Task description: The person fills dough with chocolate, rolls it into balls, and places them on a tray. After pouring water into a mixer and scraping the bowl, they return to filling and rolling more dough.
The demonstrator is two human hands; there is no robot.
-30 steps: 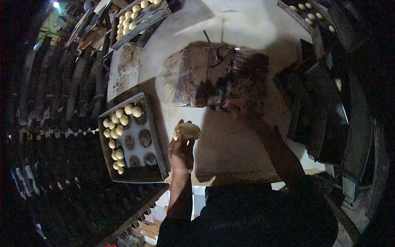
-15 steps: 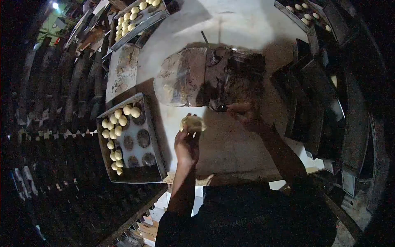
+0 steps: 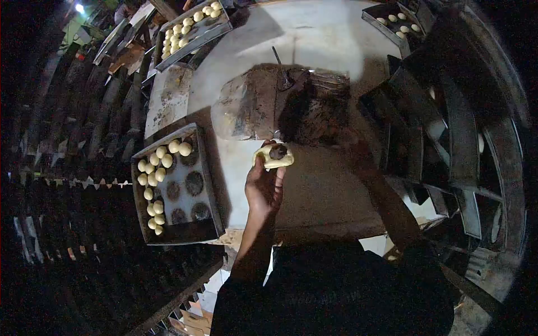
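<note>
My left hand is raised over the table and holds a flattened piece of pale dough with a dark lump of filling on top. My right hand lies in deep shadow just right of the dough, against the dark filling in an open plastic bag. Its fingers cannot be made out. A metal tray to the left of my left hand carries several round dough balls and dark round marks on its floor.
Another tray of dough balls sits at the far left of the white table, and a third tray at the far right. Stacked dark empty trays stand at the right. Dark racks fill the left side.
My left hand has lifted the dough up and to the right toward the bag. A dark lump of filling now sits on the dough. My right hand has drawn back into the shadow.
</note>
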